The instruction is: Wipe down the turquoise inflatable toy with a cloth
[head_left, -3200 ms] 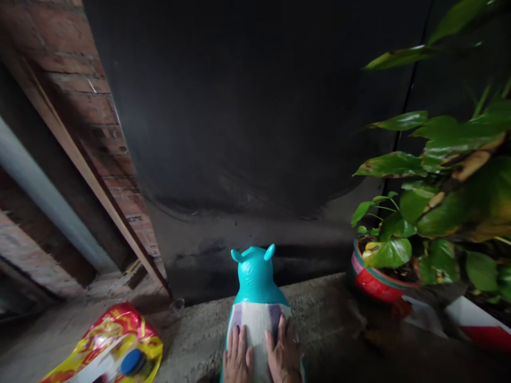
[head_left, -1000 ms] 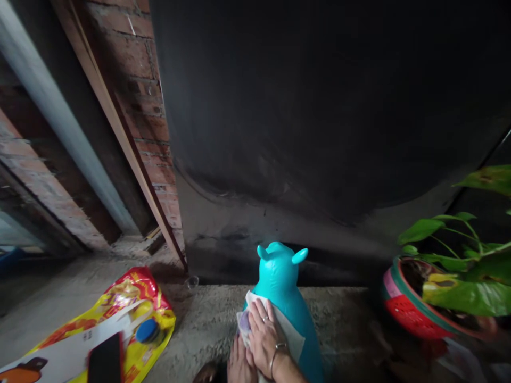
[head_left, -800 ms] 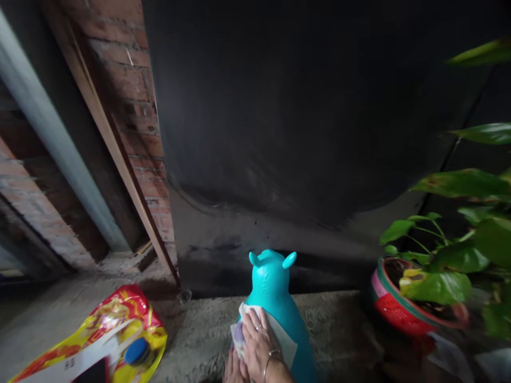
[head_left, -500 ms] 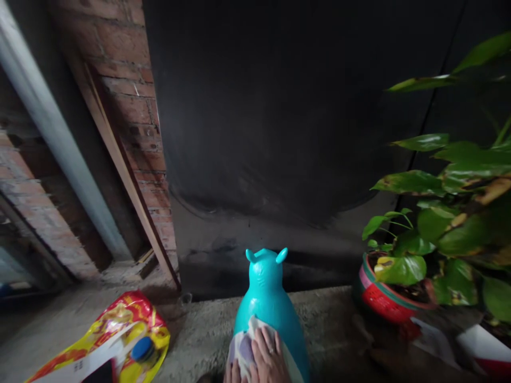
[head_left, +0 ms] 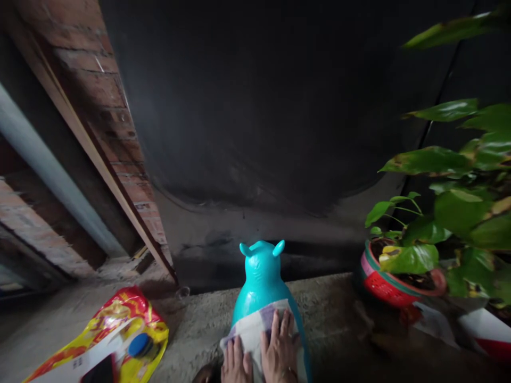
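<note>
A glossy turquoise inflatable animal toy (head_left: 260, 284) with two small ears stands at the bottom middle, its head toward the dark panel. Across its back lies a white and purple cloth (head_left: 252, 325), spread fairly flat. My right hand (head_left: 278, 348) rests on the cloth's right part, fingers stretched out and pointing forward. On the cloth's left part lies my left hand (head_left: 236, 363), also flat with straight fingers; the frame's lower edge cuts it off. The rear of the toy is hidden under the cloth and hands.
A red and yellow plastic bag (head_left: 138, 314) with a blue-capped bottle (head_left: 139, 346) and a dark phone-like object (head_left: 99, 369) lies left on the concrete floor. At right stands a potted plant (head_left: 385, 279). A black panel (head_left: 255, 133) rises ahead; a wooden plank (head_left: 96, 154) leans left.
The cloth has gone from bunched up to spread wider over the toy's back. My hands have moved apart, the right one forward and rightward. The view has shifted slightly.
</note>
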Available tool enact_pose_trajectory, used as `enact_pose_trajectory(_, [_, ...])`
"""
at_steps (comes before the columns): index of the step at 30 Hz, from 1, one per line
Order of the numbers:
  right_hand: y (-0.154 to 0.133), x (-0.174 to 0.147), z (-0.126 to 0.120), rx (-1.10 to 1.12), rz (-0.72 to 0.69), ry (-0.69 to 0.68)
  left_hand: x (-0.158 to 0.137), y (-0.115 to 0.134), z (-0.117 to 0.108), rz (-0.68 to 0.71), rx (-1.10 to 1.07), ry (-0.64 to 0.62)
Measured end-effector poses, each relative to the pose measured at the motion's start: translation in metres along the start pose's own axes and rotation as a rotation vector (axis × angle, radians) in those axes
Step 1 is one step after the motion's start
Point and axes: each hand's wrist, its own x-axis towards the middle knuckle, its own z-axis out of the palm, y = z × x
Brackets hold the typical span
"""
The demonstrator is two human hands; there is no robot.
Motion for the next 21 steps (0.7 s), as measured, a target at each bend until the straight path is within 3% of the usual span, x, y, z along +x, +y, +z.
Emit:
enact_pose_trajectory(6, [-0.003, 0.061, -0.008, -0.018, 0.017, -0.148, 0.042, 0.050, -0.038, -0.042, -0.073, -0.171])
enact_pose_trajectory(10, [-0.004, 0.078, 0.000, -0.028, 0.014, -0.146, 0.052, 0.062, -0.046, -0.028, -0.096, -0.205])
enact_pose_trajectory(16, [-0.006, 0.068, -0.007, -0.008, 0.033, -0.106, 0.052, 0.050, -0.043, 0.015, 0.013, -0.211])
enact_pose_trajectory(19, [0.001, 0.047, -0.008, -0.024, 0.060, -0.094, 0.042, 0.036, -0.035, 0.074, 0.063, -0.238])
enact_pose_trajectory(21, [0.010, 0.028, -0.001, -0.052, 0.083, -0.077, 0.028, 0.027, -0.030, 0.122, 0.085, -0.177])
